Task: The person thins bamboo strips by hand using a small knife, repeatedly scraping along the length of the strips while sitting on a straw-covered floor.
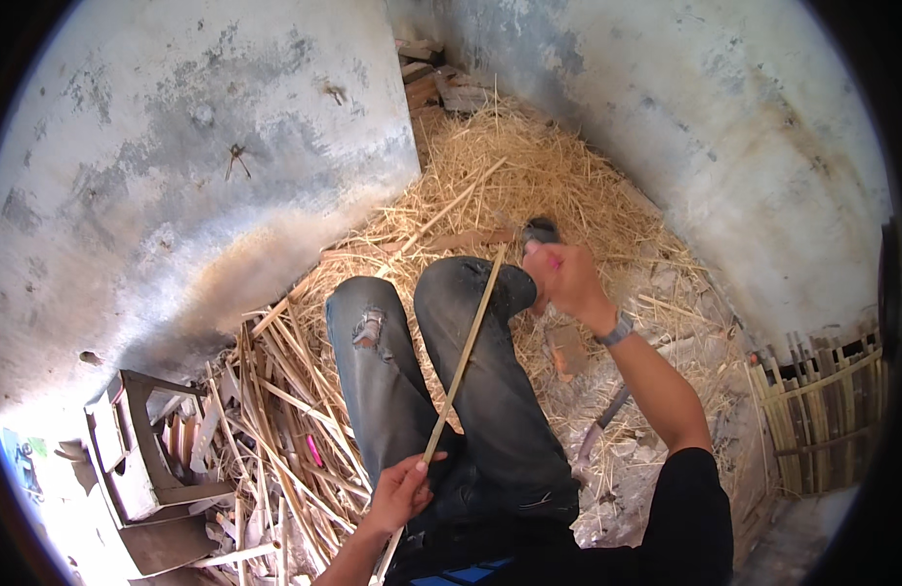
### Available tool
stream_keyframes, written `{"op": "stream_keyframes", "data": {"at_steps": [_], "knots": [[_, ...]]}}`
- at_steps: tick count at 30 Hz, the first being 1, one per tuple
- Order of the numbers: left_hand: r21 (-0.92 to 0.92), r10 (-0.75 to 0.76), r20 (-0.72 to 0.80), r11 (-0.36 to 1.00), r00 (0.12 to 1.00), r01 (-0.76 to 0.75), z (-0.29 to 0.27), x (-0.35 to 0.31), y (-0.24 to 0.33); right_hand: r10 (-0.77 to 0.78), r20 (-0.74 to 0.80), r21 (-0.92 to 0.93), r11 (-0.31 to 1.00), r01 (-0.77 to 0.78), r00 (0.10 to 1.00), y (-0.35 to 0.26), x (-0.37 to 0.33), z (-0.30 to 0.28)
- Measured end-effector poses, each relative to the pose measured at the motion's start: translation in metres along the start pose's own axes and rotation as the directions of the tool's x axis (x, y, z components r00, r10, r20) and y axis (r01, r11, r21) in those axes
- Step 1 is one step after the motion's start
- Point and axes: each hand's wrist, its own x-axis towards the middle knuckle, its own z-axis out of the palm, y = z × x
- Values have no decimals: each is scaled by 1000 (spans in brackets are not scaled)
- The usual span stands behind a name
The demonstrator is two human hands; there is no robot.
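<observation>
My left hand (404, 494) grips a long pale bamboo strip (468, 342) near its lower end, in front of my lap. The strip slants up across my thigh in torn dark jeans (490, 391), its far tip rising beside my right knee. Just right of that tip is my right hand (571, 281), fingers curled closed and slightly blurred. Whatever it holds, if anything, is hidden. A watch (617, 330) circles that wrist. Beyond the fist shows a dark rounded thing (540, 230) whose kind I cannot make out.
Bamboo strips (295, 430) pile at my left beside a broken box-like frame (143, 454). Shavings (539, 161) heap ahead between two stained walls (226, 107). At right lie a brick piece (566, 352) and a wooden-handled tool (599, 435); a slatted bamboo basket (822, 420) stands by the wall.
</observation>
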Motion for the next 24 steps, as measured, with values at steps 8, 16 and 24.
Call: {"op": "stream_keyframes", "data": {"at_steps": [8,16,24], "knots": [[-358,-169,152,909,974,213,-14,2,10,-250,191,-120,954,275,949,-24,-65,39],[-350,-154,131,917,979,191,-14,0,7,-306,387,-134,915,382,870,-37,-59,29],[-172,-89,51,980,995,96,-4,1,9,-112,400,-286,928,240,910,-34,-31,15]]}}
